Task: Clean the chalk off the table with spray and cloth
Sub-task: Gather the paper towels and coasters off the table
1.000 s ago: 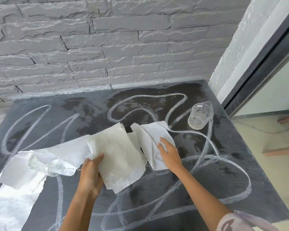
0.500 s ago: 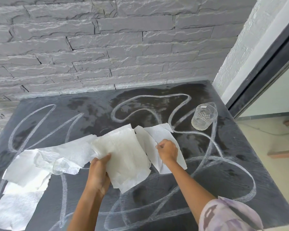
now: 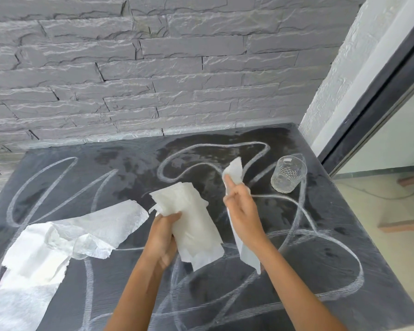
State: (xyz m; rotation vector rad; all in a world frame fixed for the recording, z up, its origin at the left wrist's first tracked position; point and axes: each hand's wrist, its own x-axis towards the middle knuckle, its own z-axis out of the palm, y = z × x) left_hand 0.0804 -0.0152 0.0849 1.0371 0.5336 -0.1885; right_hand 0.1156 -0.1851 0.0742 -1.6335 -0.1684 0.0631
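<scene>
A dark slate table [image 3: 344,271] is covered with looping white chalk lines [image 3: 299,218] and wet patches. My left hand [image 3: 161,237] grips a folded white paper towel [image 3: 196,225] lifted off the surface. My right hand [image 3: 243,209] holds a second, narrower white paper towel strip [image 3: 234,173] upright above the table, its lower end hanging past my wrist. No spray bottle is in view.
A clear patterned drinking glass [image 3: 288,174] stands on the table at the right rear. More crumpled white paper towels [image 3: 58,247] lie along the table's left front. A grey stone wall [image 3: 153,80] backs the table; a dark door frame [image 3: 380,96] borders the right.
Both hands have picked the towels up off the table. The right hand tore or pulled its strip away from the left piece and raised it upright.
</scene>
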